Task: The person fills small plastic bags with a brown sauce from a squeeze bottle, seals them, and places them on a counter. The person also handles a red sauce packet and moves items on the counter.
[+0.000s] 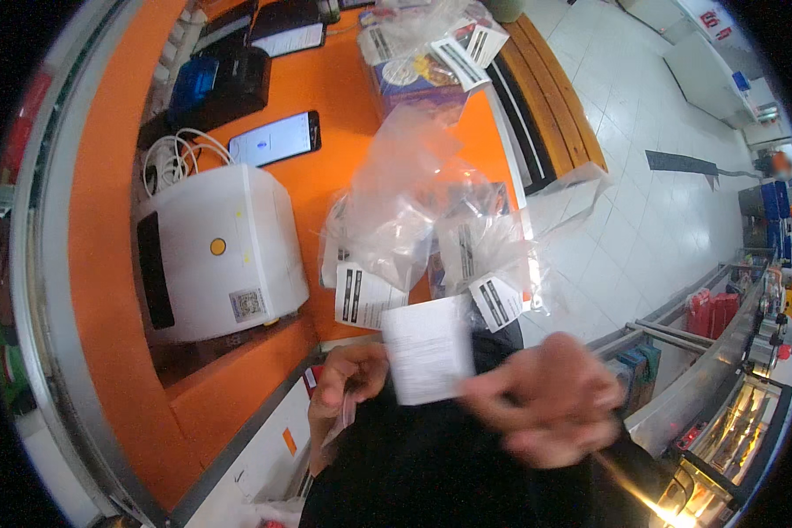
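We pinch white rectangular paper slip (427, 350), long axis outward, in right hand (550, 400); left hand (350, 377), slip's left, grasps thin pale strip (347, 414).

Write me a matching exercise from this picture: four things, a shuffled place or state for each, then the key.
1. right hand
2. white machine
3. white cable
4. purple box

A. beneath clear plastic bags
B. at the lower right corner of a white slip
C. looped beyond the machine
D. bears a round yellow spot

Pairs: 1-B, 2-D, 3-C, 4-A
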`<state>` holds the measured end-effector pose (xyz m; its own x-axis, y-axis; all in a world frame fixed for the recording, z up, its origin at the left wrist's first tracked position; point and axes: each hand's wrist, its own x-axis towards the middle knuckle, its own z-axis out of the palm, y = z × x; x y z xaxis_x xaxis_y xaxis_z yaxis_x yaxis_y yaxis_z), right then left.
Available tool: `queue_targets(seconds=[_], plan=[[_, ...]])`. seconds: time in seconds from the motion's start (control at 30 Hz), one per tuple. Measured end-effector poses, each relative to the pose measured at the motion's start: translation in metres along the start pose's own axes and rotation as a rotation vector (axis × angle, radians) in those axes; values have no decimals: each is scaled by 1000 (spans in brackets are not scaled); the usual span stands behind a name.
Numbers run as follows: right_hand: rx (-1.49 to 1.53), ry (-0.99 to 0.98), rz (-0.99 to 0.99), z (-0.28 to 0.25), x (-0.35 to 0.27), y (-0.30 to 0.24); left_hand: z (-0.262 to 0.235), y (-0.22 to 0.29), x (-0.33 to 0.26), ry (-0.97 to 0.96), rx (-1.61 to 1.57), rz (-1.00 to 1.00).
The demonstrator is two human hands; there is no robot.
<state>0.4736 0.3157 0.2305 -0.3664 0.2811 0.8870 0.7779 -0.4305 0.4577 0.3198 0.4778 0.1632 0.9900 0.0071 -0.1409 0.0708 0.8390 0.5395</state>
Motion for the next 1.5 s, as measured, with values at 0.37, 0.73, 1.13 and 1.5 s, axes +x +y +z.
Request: queue_targets(seconds=[0.37,0.73,1.13,1.5], plan=[[314,-311,-139,47,-12,54,14,27,-3,461,689,230],[343,-689,421,41,-50,174,38,58,19,108,979,460],[262,-1398,793,-113,-284,284,130,-37,80,-208,246,996],[730,-1425,773,-32,-329,311,178,-94,198,110,423,1037]])
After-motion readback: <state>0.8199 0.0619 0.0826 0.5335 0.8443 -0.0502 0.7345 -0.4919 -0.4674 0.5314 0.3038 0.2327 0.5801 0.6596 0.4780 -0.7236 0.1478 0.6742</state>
